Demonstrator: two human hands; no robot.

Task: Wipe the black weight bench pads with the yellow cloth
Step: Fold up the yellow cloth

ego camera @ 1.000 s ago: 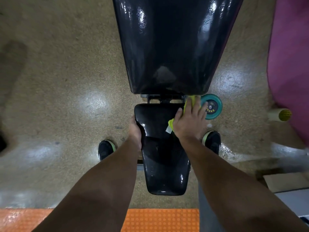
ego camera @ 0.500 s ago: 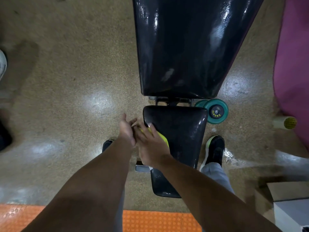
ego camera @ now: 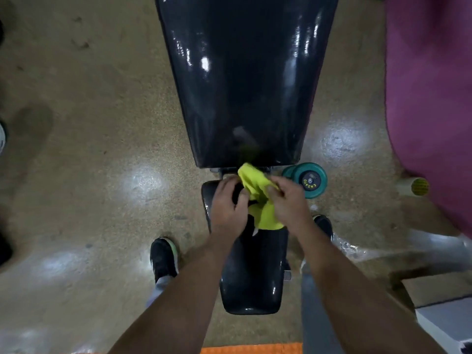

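Note:
The yellow cloth [ego camera: 259,198] hangs bunched between my two hands above the far end of the small black seat pad [ego camera: 252,277]. My left hand [ego camera: 228,208] grips its left side with curled fingers. My right hand [ego camera: 287,203] pinches its right side. The large glossy black back pad [ego camera: 245,80] stretches away from me beyond the cloth, wet-looking with light reflections. Much of the seat pad's far half is hidden by my hands and the cloth.
A teal dumbbell [ego camera: 307,180] lies on the speckled floor right of the pad gap. My black shoes [ego camera: 163,259] stand either side of the seat. A magenta mat [ego camera: 429,98] fills the right. A grey box [ego camera: 444,325] sits bottom right.
My right hand swept the cloth from the seat pad's right edge to its left. Now both hands have lifted the cloth off the pad and hold it between them.

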